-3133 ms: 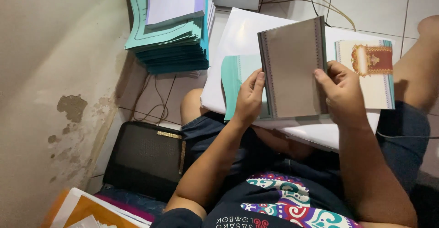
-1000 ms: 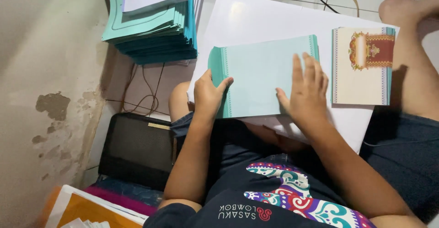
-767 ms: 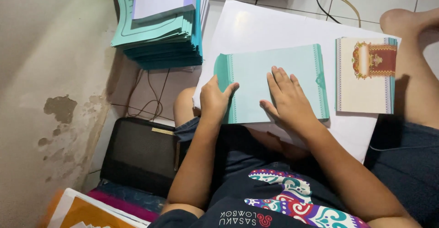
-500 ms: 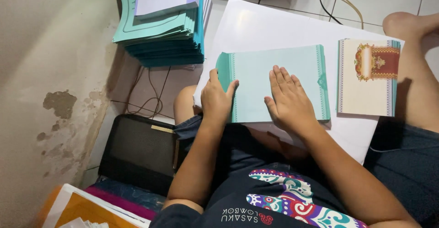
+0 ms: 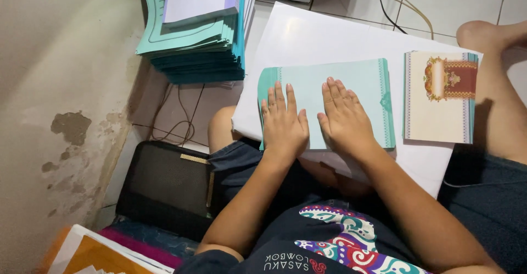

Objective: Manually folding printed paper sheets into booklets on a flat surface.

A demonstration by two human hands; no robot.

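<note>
A white board (image 5: 329,38) rests across my lap; on it lie a teal folded card (image 5: 362,84) and an ornate cream card (image 5: 439,98).

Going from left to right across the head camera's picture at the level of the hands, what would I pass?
Stained beige wall → left hand, flat on the pale teal folded card → right hand, flat on the same card → cream card with a red and gold ornament → bare knee.

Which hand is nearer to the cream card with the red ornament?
Right. The right hand lies flat on the teal folder, beside the cream card; the left hand rests at the folder's far left end.
</note>
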